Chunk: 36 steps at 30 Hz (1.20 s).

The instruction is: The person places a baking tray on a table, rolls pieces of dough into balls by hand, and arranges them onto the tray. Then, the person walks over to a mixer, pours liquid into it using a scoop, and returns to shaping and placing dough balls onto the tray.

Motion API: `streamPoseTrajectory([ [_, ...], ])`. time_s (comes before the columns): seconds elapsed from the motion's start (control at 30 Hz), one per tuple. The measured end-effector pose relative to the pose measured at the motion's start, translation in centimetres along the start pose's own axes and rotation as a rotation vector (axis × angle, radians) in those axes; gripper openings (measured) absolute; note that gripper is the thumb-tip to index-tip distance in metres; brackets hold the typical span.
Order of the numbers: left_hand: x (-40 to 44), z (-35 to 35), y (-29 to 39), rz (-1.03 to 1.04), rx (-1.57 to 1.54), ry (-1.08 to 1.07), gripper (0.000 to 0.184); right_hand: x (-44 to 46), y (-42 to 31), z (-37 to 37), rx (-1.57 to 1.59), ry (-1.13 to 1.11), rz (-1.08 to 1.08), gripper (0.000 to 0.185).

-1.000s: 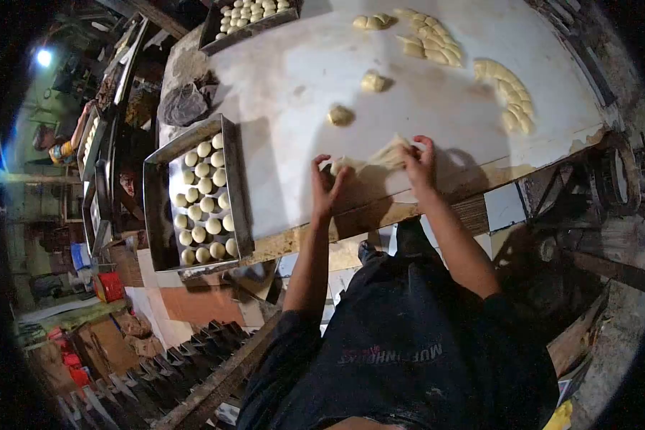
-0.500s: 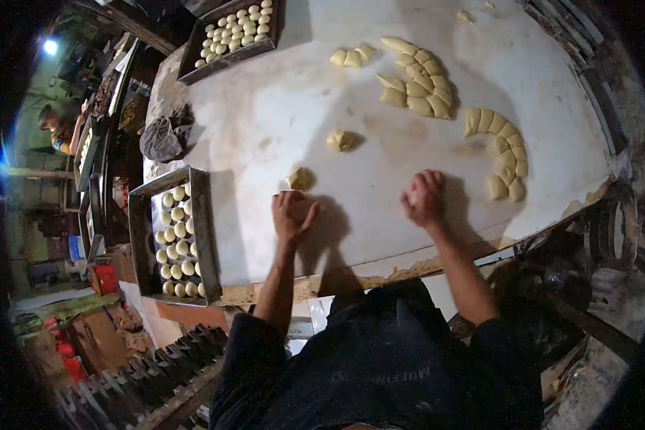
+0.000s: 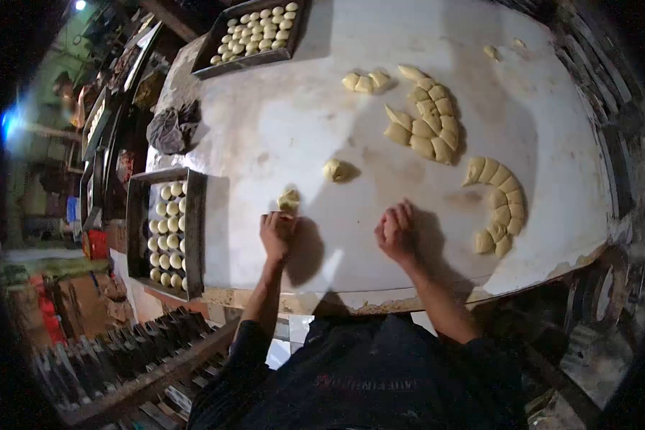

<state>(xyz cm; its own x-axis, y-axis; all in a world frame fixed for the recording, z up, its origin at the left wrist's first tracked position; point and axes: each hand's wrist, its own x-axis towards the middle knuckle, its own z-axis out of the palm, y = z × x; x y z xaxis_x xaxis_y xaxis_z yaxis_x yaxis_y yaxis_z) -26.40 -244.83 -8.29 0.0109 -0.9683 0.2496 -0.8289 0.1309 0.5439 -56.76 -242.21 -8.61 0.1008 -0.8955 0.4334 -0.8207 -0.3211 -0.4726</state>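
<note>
My left hand (image 3: 276, 236) is closed, fingers curled down at the tabletop, right beside a small dough lump (image 3: 289, 201) at its fingertips. Whatever lies under its palm is hidden. Farther right, my right hand (image 3: 396, 231) is also curled with the fingers together; its contents cannot be made out. A second dough lump (image 3: 336, 170) sits between and beyond the hands. Cut dough pieces form a large cluster (image 3: 430, 122), a curved row (image 3: 502, 197) and a short row (image 3: 365, 82) on the pale table (image 3: 265, 136).
A metal tray (image 3: 196, 236) of dough balls stands at the left edge, another tray (image 3: 294, 50) at the far left. A crumpled dark bag (image 3: 172, 129) lies between them. Small dough scraps (image 3: 491, 52) are at the far right. Another person (image 3: 68, 100) is at the upper left.
The stretched dough between my hands is no longer visible. My hands have come apart and down onto the table, and the fingers have curled closed. The view has shifted.
</note>
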Motion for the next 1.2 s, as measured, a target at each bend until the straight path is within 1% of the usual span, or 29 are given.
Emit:
streamPoseTrajectory([
  [0.03,-1.4,0.0,0.5,-0.158,-0.271,-0.088,0.018,-1.6,-0.4,0.4,0.005,-0.013,-0.020,0.012],
  [0.1,-5.7,0.8,-1.9,0.065,-0.172,-0.089,0.017,-5.6,-0.4,0.8,0.052,-0.119,-0.105,0.013],
  [0.2,-7.3,-4.6,-4.2,0.426,0.059,-0.215,0.019,-6.3,3.7,-3.0,0.147,-0.210,-0.155,0.013],
  [0.23,-6.3,-5.9,-5.4,0.297,0.102,-0.233,0.016,-5.2,4.8,-3.9,0.081,-0.230,-0.019,0.015],
  [0.27,-5.4,-4.2,-7.9,0.122,0.104,-0.111,0.012,-2.8,5.1,-4.1,-0.064,-0.072,-0.093,0.010],
  [0.3,-4.3,-2.5,-10.6,-0.056,0.108,0.011,0.010,-0.9,5.6,-3.3,-0.080,-0.020,-0.030,0.010],
  [0.37,0.8,-3.4,-7.9,0.229,0.064,0.100,0.018,2.0,3.6,-1.6,-0.127,0.054,0.069,0.007],
  [0.4,1.9,-2.3,-6.8,0.082,-0.130,0.079,0.016,2.4,3.1,0.2,-0.106,0.026,0.016,0.007],
  [0.43,2.4,-1.0,-6.4,0.022,-0.240,0.098,0.012,1.9,3.0,2.3,-0.062,0.113,0.193,0.008],
  [0.47,2.4,-1.8,-2.6,-0.279,-0.247,0.037,0.008,1.1,2.7,3.6,-0.019,0.193,0.375,0.009],
  [0.53,-0.2,-2.0,-1.5,-0.319,-0.248,-0.011,0.011,-1.7,0.9,4.0,0.036,0.136,0.302,0.010],
  [0.6,-6.0,0.9,-4.5,0.105,-0.223,-0.070,0.033,-2.7,-3.6,-0.1,-0.086,-0.071,0.006,0.011],
  [0.63,-7.3,0.9,-6.2,0.324,-0.208,-0.108,0.045,-3.5,-3.4,-1.6,-0.117,-0.189,-0.002,0.013],
  [0.67,-7.3,-1.5,-7.5,0.323,-0.207,-0.101,0.045,-4.8,-1.5,-1.5,0.042,-0.109,0.050,0.019],
  [0.73,-7.5,-8.8,-8.4,0.155,-0.321,-0.508,0.049,-4.2,0.6,-4.2,0.011,-0.293,0.574,0.022],
  [0.77,-6.6,-11.5,-9.7,0.148,-0.329,-0.503,0.049,-3.5,1.7,-5.3,-0.032,-0.359,0.639,0.020],
  [0.8,-4.8,-14.5,-11.8,-0.037,-0.454,-0.478,0.049,-2.1,2.3,-5.5,0.376,-0.345,1.246,0.022],
  [0.83,-2.6,-17.6,-13.8,-0.218,-0.571,-0.445,0.049,-1.2,1.1,-3.8,0.375,-0.349,1.238,0.022],
  [0.87,-0.2,-21.5,-15.1,-0.173,-0.555,-0.101,0.047,0.0,0.4,-1.5,0.247,-0.315,0.947,0.023],
  [0.9,2.3,-23.2,-19.3,-0.288,-0.440,-0.048,0.048,1.6,-0.6,0.5,0.122,-0.276,0.658,0.025],
  [0.93,5.1,-26.4,-21.9,-0.445,-0.850,0.081,0.047,6.3,-7.7,3.4,0.533,-0.188,0.853,0.027],
  [0.97,7.0,-27.8,-25.3,-0.127,-0.231,0.298,0.046,9.8,-12.5,6.9,0.613,-0.298,0.754,0.031],
  [1.0,9.4,-27.5,-30.7,-0.044,-0.091,0.420,0.045,13.5,-18.4,9.6,0.600,-0.462,0.558,0.033],
  [1.03,11.3,-27.1,-35.2,-0.195,-0.080,0.406,0.041,16.3,-24.4,13.2,0.773,-0.434,0.547,0.034],
  [1.07,12.3,-26.8,-38.1,-0.311,-0.112,0.370,0.036,19.3,-28.9,16.3,0.741,-0.519,0.314,0.034],
  [1.1,12.3,-26.6,-39.7,-0.311,-0.109,0.380,0.036,22.4,-35.0,18.1,0.694,-0.498,0.061,0.034],
  [1.13,12.2,-26.6,-40.8,-0.273,0.014,0.280,0.035,24.9,-39.6,20.3,0.529,-0.412,-0.203,0.033],
  [1.17,12.4,-26.4,-41.8,-0.237,0.139,0.184,0.034,26.9,-43.4,23.1,0.628,-0.307,-0.391,0.033],
  [1.2,12.2,-26.1,-42.4,-0.201,0.107,0.206,0.035,28.6,-46.2,26.1,0.599,-0.212,-0.545,0.030],
])
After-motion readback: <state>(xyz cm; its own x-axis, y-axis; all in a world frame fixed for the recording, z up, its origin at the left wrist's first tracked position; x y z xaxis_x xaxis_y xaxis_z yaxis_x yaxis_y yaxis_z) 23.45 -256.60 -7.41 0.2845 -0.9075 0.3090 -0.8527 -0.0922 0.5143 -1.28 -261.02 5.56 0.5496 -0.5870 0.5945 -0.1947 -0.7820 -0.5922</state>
